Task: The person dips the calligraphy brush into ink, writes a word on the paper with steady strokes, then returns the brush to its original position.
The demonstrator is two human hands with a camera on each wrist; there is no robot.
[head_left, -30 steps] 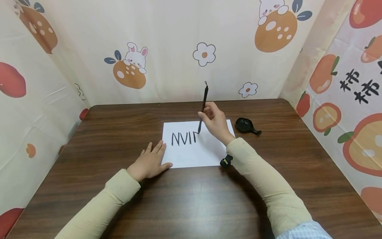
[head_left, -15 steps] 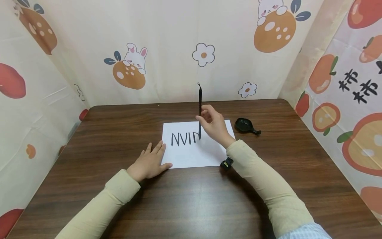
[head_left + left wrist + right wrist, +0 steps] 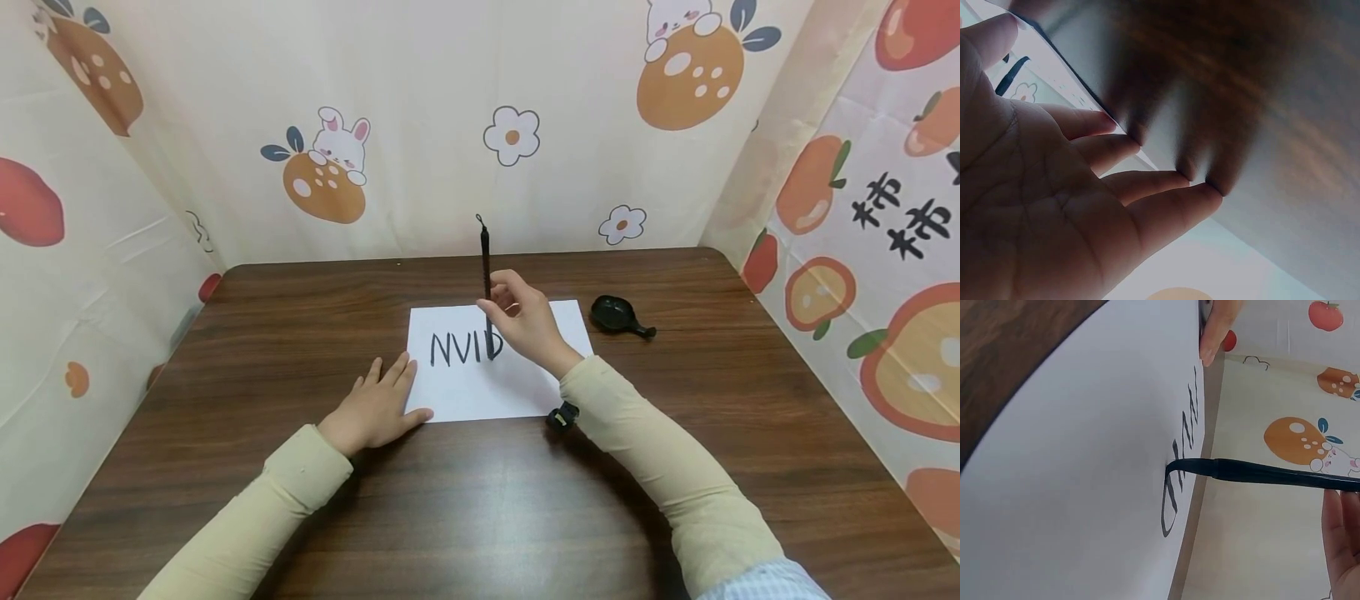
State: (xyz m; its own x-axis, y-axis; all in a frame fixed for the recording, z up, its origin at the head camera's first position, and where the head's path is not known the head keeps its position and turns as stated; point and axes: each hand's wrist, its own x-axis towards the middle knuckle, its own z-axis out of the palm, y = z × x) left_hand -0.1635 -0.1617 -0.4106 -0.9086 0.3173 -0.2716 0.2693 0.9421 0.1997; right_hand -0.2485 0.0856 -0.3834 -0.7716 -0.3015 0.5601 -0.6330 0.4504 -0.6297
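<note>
A white sheet of paper (image 3: pixel 465 396) lies on the table, with the letters N, V, I and D in black ink across it. My right hand (image 3: pixel 528 325) pinches the black writing brush (image 3: pixel 486 258) by its shaft, almost upright. In the right wrist view the bent bristles of the brush (image 3: pixel 1192 465) touch the paper at an end of the D's curve. My left hand (image 3: pixel 371 408) rests on the left edge of the sheet, fingers straight and spread. The left wrist view shows that palm (image 3: pixel 1054 206) from below, its fingertips against the surface.
To the right of the paper stands a small black pan-shaped dish (image 3: pixel 613 315), its short handle pointing right. The brown wooden table (image 3: pixel 450 517) backs onto a printed curtain (image 3: pixel 435 167), with more curtain at both sides.
The brush has moved down and to the left over the paper, tracing a curve that turns the last upright stroke into a D. My left hand has stayed in place.
</note>
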